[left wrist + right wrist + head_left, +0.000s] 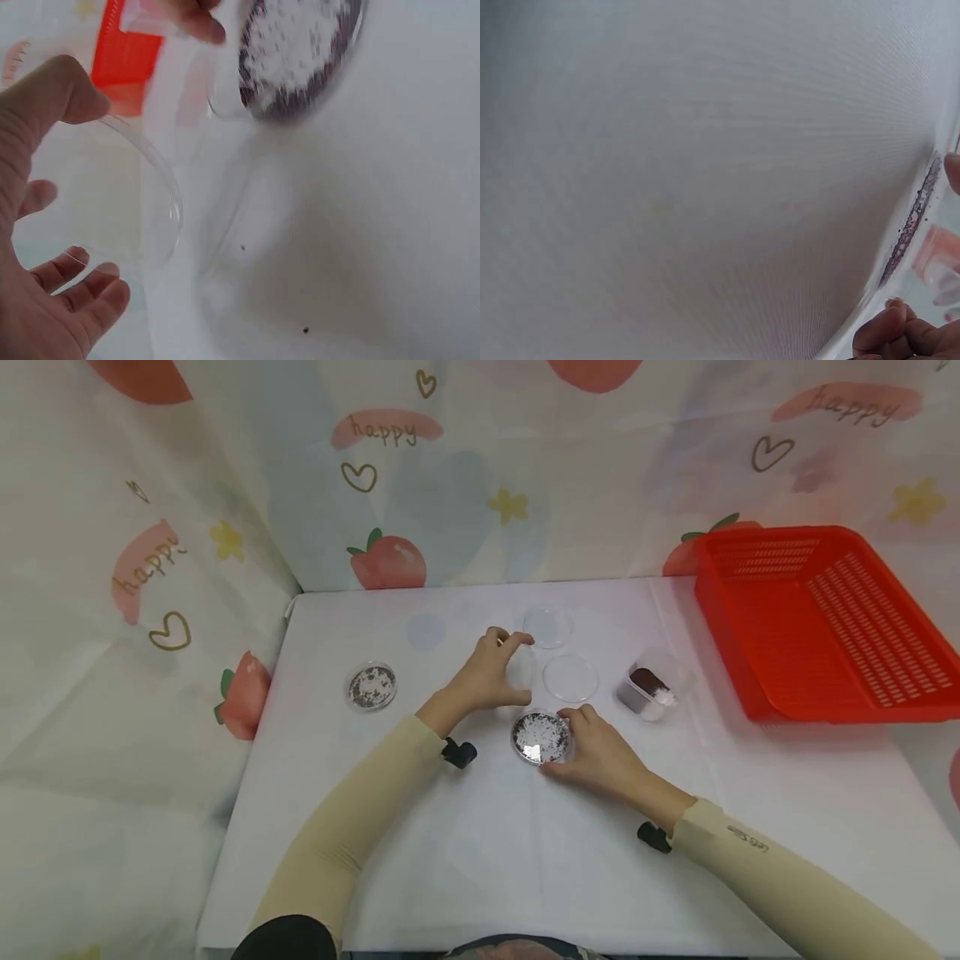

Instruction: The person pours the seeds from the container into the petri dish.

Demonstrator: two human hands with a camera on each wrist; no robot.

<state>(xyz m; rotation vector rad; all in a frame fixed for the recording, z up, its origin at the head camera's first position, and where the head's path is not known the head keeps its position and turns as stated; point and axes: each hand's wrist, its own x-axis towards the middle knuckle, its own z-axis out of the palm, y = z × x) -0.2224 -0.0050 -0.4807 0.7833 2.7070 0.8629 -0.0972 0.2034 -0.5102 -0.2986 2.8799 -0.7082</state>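
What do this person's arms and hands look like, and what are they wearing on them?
The left hand and right hand are bare. A plain beige left sleeve and a matching right sleeve end at the wrists; the right has small dark lettering. A small black device sits under each wrist: left device, right device.

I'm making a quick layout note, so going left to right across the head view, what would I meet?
Left filled dish, left hand, right filled dish, tub, red basket.
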